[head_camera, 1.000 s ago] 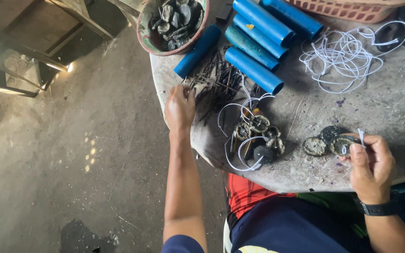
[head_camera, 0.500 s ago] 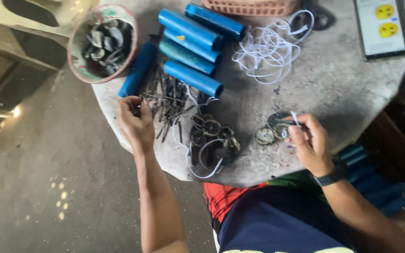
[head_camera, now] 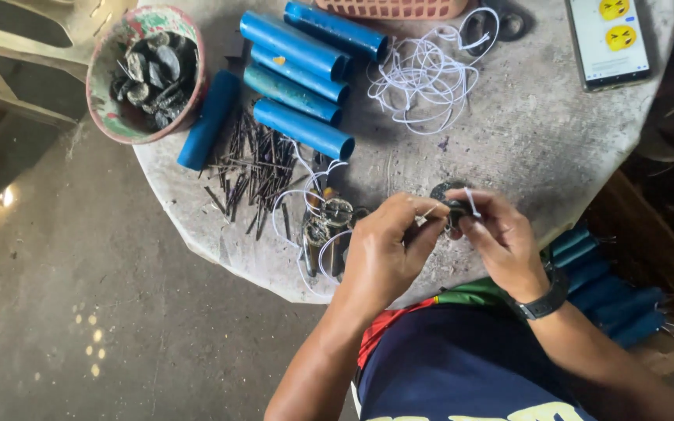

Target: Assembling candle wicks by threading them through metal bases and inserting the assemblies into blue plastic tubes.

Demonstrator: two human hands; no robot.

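My left hand (head_camera: 388,253) pinches a thin nail (head_camera: 429,211) and holds its tip against a small dark round metal piece (head_camera: 452,209). My right hand (head_camera: 502,240) grips that piece together with a short white string (head_camera: 472,202). Both hands meet over the near edge of the round concrete table (head_camera: 524,132). A heap of dark nails (head_camera: 255,168) lies to the left. Next to my left hand sit assembled round pieces with white string (head_camera: 328,224).
Several blue pipe pieces (head_camera: 298,74) lie at the table's back, a bowl of dark metal parts (head_camera: 148,72) at the left edge. Loose white string (head_camera: 429,74), a pink basket (head_camera: 391,8) and a phone (head_camera: 608,40) lie farther back. More blue pipes (head_camera: 610,292) sit below right.
My left hand left the nail heap with a nail and moved right to meet my right hand. The view has shifted, so the table sits further left.
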